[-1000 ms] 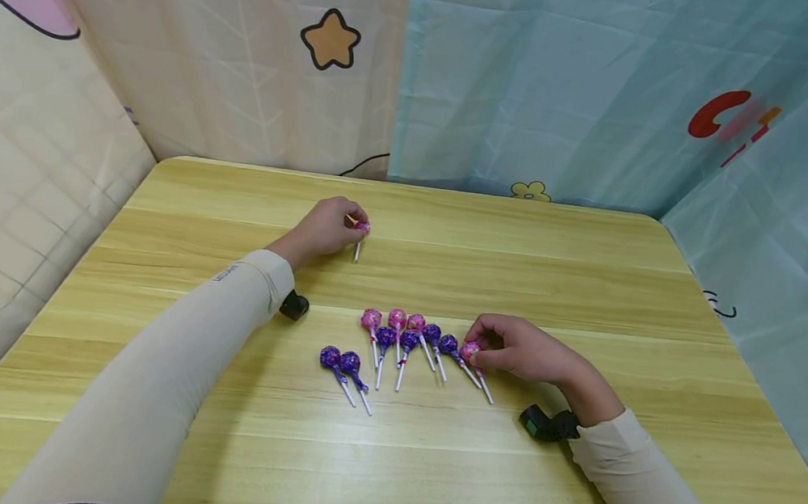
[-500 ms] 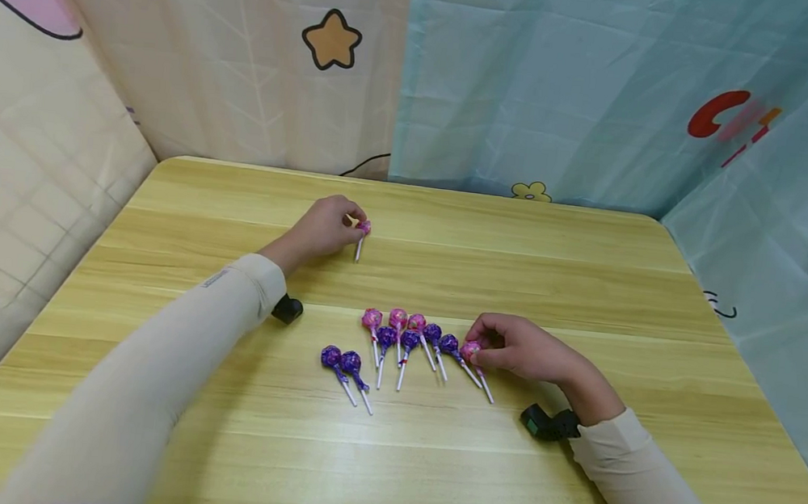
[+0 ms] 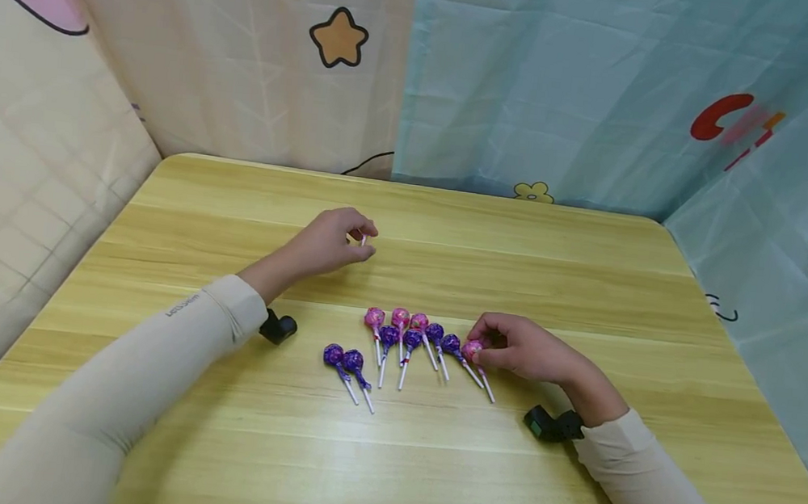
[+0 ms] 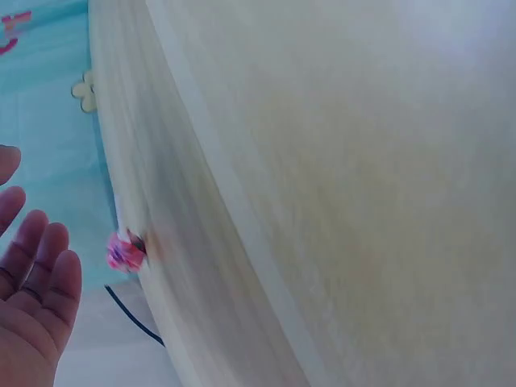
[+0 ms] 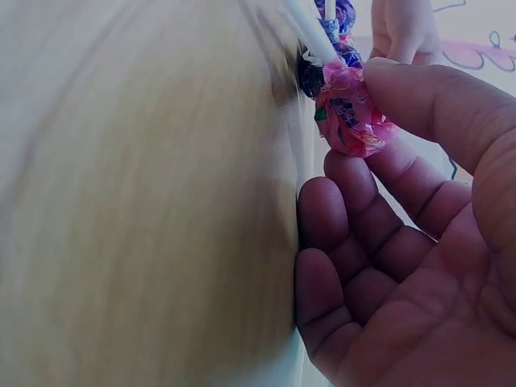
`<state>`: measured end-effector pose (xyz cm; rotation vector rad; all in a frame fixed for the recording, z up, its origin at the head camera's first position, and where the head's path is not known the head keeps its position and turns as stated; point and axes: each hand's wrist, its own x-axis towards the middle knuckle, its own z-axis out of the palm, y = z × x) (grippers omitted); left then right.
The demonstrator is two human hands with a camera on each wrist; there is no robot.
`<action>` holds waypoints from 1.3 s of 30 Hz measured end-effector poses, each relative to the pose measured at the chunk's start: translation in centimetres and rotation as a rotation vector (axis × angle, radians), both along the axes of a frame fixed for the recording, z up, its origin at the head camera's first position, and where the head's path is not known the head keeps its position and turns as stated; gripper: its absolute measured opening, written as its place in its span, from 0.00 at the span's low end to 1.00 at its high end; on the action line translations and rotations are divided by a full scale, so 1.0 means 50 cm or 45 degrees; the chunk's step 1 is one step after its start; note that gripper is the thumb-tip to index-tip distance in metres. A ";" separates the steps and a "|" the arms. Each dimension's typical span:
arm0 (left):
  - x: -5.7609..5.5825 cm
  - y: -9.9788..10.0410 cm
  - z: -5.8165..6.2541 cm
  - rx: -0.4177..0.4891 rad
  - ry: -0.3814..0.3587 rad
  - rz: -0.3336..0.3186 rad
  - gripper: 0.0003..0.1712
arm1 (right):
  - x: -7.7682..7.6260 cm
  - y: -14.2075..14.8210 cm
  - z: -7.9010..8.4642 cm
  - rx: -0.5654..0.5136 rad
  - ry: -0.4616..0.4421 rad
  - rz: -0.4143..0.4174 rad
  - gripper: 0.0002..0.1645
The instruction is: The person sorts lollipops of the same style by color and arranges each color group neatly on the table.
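My left hand (image 3: 335, 241) is over the far left part of the table, thumb and fingers spread apart. In the left wrist view a pink-wrapped lollipop (image 4: 126, 251) lies on the table just beyond those fingertips, with a gap between; in the head view the hand mostly hides it. My right hand (image 3: 529, 351) pinches the wrapped head of another pink lollipop (image 3: 471, 351) between thumb and fingers, its white stick pointing toward me. That one is at the right end of a cluster, right beside a purple lollipop (image 3: 450, 344).
Three pink lollipops (image 3: 374, 318) and several purple ones (image 3: 412, 340) form the cluster mid-table, sticks toward me. Two more purple lollipops (image 3: 353, 361) lie nearer, to the left. Printed curtains (image 3: 537, 78) hang behind the wooden table (image 3: 382, 477).
My left hand has let go of its pink lollipop, its fingers spreading and the hand shifting slightly toward me. The right hand keeps its pinch and has not moved.
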<state>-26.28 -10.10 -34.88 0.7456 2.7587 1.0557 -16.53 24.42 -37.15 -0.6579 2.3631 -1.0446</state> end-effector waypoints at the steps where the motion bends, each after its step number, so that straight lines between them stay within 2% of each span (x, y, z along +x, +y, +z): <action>1: 0.006 0.002 0.001 -0.009 0.000 -0.011 0.19 | 0.000 0.000 0.000 -0.002 0.000 -0.002 0.10; 9: 0.061 0.014 0.011 0.030 -0.030 -0.057 0.19 | -0.002 0.000 0.005 0.011 0.054 -0.001 0.09; 18: 0.111 0.024 0.019 0.004 -0.063 -0.109 0.19 | -0.015 -0.009 0.019 0.021 0.123 0.006 0.07; 27: 0.139 0.028 0.011 -0.070 -0.101 -0.187 0.20 | -0.036 -0.022 0.038 -0.001 0.187 0.029 0.06; 32: 0.145 0.029 0.007 -0.132 -0.131 -0.247 0.21 | -0.042 -0.035 0.052 -0.023 0.210 0.022 0.07; 39: 0.147 0.027 0.001 -0.114 -0.158 -0.252 0.19 | -0.055 -0.050 0.057 -0.028 0.269 -0.006 0.07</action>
